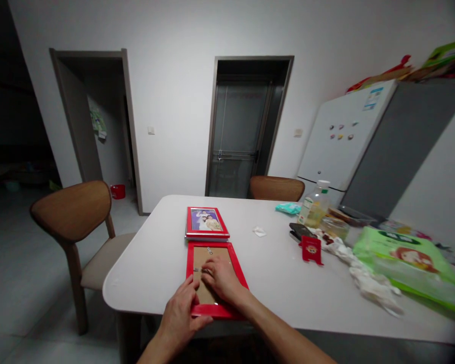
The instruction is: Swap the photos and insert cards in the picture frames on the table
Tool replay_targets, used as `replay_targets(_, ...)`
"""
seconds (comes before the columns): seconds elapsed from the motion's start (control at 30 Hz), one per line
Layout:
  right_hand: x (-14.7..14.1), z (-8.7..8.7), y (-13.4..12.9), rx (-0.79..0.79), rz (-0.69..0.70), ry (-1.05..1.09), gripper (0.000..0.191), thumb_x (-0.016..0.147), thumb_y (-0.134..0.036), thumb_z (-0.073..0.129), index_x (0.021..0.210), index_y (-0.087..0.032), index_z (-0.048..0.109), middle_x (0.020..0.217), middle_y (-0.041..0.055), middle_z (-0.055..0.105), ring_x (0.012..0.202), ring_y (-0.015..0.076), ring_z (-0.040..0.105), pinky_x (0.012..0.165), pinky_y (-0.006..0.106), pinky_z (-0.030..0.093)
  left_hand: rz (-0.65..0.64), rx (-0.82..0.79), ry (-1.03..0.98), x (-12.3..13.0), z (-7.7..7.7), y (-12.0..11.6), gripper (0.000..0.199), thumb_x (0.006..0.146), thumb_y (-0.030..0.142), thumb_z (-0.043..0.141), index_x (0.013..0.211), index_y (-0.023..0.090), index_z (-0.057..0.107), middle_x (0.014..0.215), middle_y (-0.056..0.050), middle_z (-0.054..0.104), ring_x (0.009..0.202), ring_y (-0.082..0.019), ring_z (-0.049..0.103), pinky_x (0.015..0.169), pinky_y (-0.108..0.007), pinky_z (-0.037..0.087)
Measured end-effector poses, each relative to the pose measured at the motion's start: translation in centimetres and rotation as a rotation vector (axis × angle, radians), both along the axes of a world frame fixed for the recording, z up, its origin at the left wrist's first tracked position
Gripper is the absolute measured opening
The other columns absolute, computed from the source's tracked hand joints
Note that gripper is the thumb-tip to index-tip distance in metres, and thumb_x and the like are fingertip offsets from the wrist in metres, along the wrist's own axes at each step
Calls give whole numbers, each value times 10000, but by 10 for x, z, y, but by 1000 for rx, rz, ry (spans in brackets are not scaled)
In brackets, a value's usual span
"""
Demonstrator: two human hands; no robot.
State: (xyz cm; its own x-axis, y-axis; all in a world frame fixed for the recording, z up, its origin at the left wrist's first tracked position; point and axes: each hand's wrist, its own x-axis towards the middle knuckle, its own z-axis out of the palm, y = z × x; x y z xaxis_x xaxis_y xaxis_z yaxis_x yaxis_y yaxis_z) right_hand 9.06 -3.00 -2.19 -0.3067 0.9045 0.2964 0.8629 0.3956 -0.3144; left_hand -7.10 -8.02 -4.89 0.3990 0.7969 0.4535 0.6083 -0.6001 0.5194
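A red picture frame (241, 270) lies face down near the table's front edge, its brown backing board (201, 253) upward. Small metal fittings show on the board, one of them a hanger (210, 250) near the top. My left hand (181, 308) grips the frame's lower left corner, thumb along the bottom edge and fingers at the left side. My right hand (220, 279) rests over the board with its fingers bent together beside a metal fitting; what they pinch, if anything, is hidden. Just beyond lies a second red frame (208, 235), face up with a photo in it.
On the white table (136, 283) lie a crumpled tissue (259, 231), a red card-like piece (311, 249), a dark phone-like object (300, 231), a bottle (314, 206) and a green tissue pack (409, 258). Wooden chairs stand left (74, 210) and behind (276, 188).
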Motion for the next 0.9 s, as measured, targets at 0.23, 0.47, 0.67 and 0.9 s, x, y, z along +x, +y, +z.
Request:
replay_targets(0.23,-23,-3,13,-26,-40,-24,185,759,-291,477,791,-232,650,830,21,616,817,147,502,714,230,325,14,6,-41,-1,-1,-2,261,557,329,706,662,189,512,1056,-127,591,1105,-286,445,875,-412,417)
replay_targets(0.47,-23,-9,24,-21,-140,-41,236,776,-296,428,804,-184,635,829,69,611,779,163,513,671,243,322,7,-27,-69,-1,2,-4,266,569,335,704,649,195,492,1021,-114,604,1105,-282,445,860,-402,425)
replay_targets(0.67,-3,-8,26,15,-313,-42,291,791,-313,400,944,-157,592,1011,100,564,941,201,457,785,278,303,7,-36,-61,-1,1,-2,283,551,336,718,643,193,492,1015,-114,607,1097,-286,453,854,-395,427)
replay_targets(0.9,0,-8,30,-7,-237,-71,245,796,-249,385,876,-204,612,1037,39,573,945,186,439,778,267,300,6,-49,-93,0,2,-2,287,534,325,730,641,192,500,998,-105,612,1087,-284,462,846,-400,427)
